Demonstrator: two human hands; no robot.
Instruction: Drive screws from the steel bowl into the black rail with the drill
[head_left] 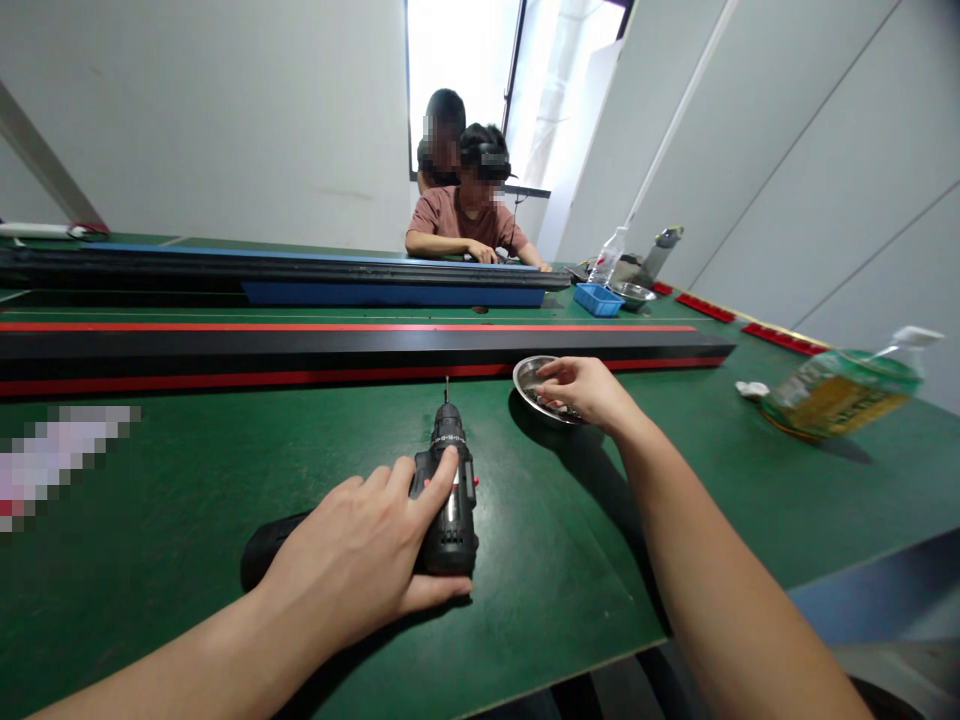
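Green is the colour of the table [540, 620], which is the largest thing here, and across it lies a long black beam [337, 348] with red stripes along its edges. Next in size comes the black drill [452, 525] and, for handling it well, the person should, in my judgement, let the weight rest upon the table and hold the body quiet, with no finger pressing where the trigger could be. The drill is directly under the left hand [364, 530], which is closed around it: the palm covers the handle side, the index finger lies along the top of the body, and the thumb is at the rear end. The nose points away from the person, toward the near side of the beam. To the right of the drill, and a little farther off, is the smaller metal bowl [523, 388]. For taking from it well, the fingertips should go in lightly, separate one piece from the others and not push down upon the rim, because so light a bowl could tip. The right hand [589, 390] reaches over the bowl, with the fingers near together and bent down into it; whether they pinch something, one cannot tell. Smaller again is the thin bit [447, 391], standing out from the drill's nose, well apart from both hands; whether it touches the beam is not clear. Smallest are the pieces [553, 404] in the bowl, just beside the right fingertips, too small to identify.
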